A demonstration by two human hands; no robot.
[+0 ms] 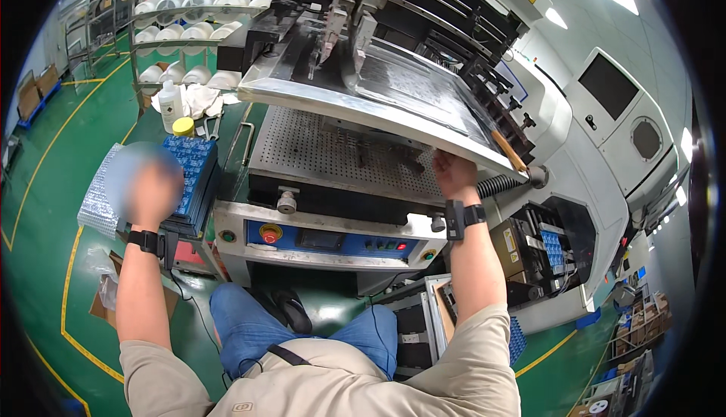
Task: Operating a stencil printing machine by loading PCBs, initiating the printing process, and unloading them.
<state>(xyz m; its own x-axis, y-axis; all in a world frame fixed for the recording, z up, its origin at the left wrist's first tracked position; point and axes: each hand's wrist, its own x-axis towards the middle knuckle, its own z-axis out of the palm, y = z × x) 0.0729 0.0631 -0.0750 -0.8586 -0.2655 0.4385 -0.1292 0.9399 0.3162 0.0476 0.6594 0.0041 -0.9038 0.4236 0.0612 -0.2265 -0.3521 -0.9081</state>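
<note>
My left hand (155, 189) is over the stack of blue circuit boards (198, 161) on the left side table. A blur covers this hand, so its fingers and anything in them cannot be made out. My right hand (455, 175) reaches under the right front part of the metal-framed stencil (363, 107), at the right end of the perforated metal plate (302, 148). Its fingers bend inward and are partly hidden beneath the frame; whether they grip anything does not show. The stencil sits raised and tilted above the plate, with squeegee holders (344, 35) over it.
A front panel carries a red stop button (270, 233). Bubble wrap (98, 194), a white bottle (171, 107) and a yellow-lidded jar (184, 127) lie around the boards. A wooden-handled spatula (509, 151) rests on the frame. At right stands a white machine (620, 114).
</note>
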